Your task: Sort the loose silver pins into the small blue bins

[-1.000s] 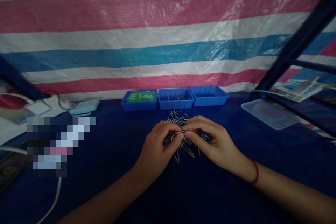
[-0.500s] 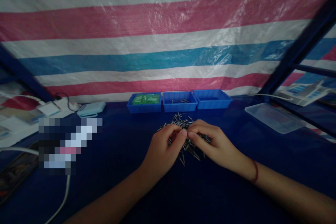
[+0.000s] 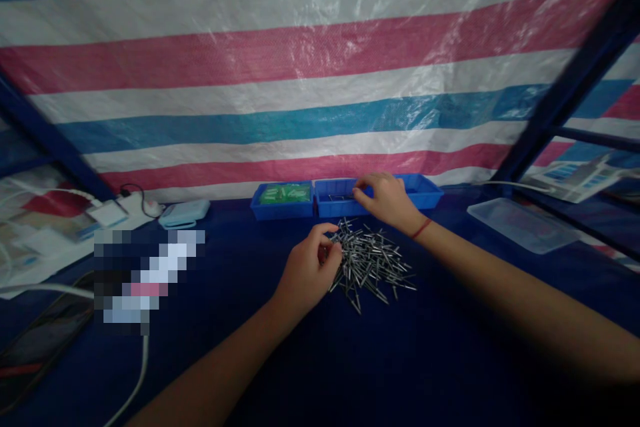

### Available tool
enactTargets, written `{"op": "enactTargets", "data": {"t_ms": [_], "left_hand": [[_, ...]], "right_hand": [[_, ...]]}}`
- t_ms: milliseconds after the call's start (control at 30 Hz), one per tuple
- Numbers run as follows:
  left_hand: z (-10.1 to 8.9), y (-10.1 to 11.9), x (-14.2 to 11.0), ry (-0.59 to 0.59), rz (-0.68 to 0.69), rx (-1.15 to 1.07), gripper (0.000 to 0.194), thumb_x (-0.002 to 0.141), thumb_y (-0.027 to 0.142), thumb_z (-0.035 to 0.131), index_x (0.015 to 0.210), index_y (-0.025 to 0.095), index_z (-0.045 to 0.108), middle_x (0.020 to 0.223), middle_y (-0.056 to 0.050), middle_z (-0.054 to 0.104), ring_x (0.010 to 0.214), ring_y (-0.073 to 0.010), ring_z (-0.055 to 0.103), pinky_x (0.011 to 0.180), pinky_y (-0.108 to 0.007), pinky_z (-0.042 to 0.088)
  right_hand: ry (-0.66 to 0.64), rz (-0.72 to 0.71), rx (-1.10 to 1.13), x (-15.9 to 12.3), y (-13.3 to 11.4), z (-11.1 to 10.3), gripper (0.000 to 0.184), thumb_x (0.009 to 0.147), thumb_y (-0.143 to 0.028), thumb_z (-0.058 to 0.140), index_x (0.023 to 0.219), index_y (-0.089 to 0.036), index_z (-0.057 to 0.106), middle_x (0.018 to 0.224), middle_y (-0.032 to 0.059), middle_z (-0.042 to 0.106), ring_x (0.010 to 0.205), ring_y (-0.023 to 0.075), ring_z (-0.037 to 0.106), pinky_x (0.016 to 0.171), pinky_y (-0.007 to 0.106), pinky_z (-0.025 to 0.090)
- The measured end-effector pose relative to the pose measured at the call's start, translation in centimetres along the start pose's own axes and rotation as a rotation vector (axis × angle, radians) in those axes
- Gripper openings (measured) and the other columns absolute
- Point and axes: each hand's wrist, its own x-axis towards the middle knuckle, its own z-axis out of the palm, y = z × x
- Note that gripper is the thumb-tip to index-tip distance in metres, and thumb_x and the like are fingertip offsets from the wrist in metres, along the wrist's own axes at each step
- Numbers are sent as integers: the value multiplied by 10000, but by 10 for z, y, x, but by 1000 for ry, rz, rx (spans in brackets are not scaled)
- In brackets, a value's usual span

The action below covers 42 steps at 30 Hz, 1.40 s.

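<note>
A loose pile of thin metal pins, which look like blind rivets, lies spread on the dark blue table. At the pile's left edge is my left hand, its fingers curved and the thumb tip apart from the index finger; no pin shows clearly between them. My right hand is over the middle blue bin, with thumb and index finger drawn close together. Whatever is between those fingertips is too small to make out. A few pins lie inside that bin, beside the fingertips.
The left blue bin contains green packets. A right blue bin is partly behind my right hand. A clear plastic lid lies to the right. Leftward are a light blue case, a phone and white cables.
My right hand has left the pile and moved up and forward to the middle bin. My left hand stays by the pile, its thumb and index finger farther apart. The view has shifted slightly.
</note>
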Motion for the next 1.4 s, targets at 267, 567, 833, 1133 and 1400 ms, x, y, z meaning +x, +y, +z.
{"op": "enactTargets", "data": {"t_ms": [267, 567, 833, 1133, 1400], "left_hand": [[1, -1, 18, -63, 127, 157, 184, 828, 186, 505, 978, 190, 612, 898, -47, 619, 814, -172, 580, 751, -333, 466], [4, 3, 44, -251, 249, 414, 127, 798, 240, 561, 863, 189, 657, 912, -55, 593, 834, -193, 579, 792, -355, 465], [8, 6, 45, -271, 212, 485, 145, 812, 209, 517, 847, 187, 657, 897, -59, 604, 818, -201, 590, 769, -347, 468], [10, 8, 40, -207, 227, 536, 186, 897, 196, 421, 903, 146, 600, 925, -76, 595, 853, -207, 576, 763, -343, 445], [0, 25, 24, -130, 271, 217, 145, 925, 210, 406, 876, 168, 536, 849, -18, 568, 762, -130, 543, 727, -270, 423]], "right_hand": [[-49, -31, 148, -67, 20, -20, 154, 802, -202, 503, 822, -187, 655, 870, 59, 694, 812, 214, 605, 777, 395, 440], [-37, 7, 289, -76, 23, -16, 177, 798, -190, 492, 861, -180, 656, 860, 55, 697, 810, 196, 624, 769, 387, 469], [-43, 4, 376, -81, 13, -20, 156, 793, -182, 495, 804, -195, 651, 820, 40, 690, 800, 186, 619, 753, 373, 474], [-76, 2, 433, -85, 3, -23, 138, 806, -171, 508, 813, -192, 644, 818, 41, 687, 777, 181, 608, 739, 356, 469], [-211, -89, 501, -91, -13, -38, 175, 845, -298, 549, 928, -177, 644, 863, 49, 666, 818, 179, 582, 768, 347, 447]]}}
